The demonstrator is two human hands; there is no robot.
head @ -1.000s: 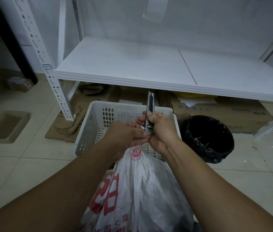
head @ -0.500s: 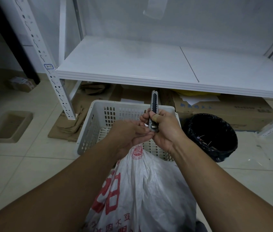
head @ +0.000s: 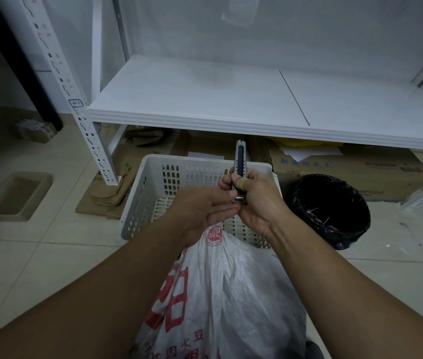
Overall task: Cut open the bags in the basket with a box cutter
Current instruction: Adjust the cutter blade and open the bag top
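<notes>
Hands unmoved: right hand grips slim box cutter upright.

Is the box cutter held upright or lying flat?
Upright. The box cutter points up out of the right hand above the basket, with the left hand at its lower end.
</notes>
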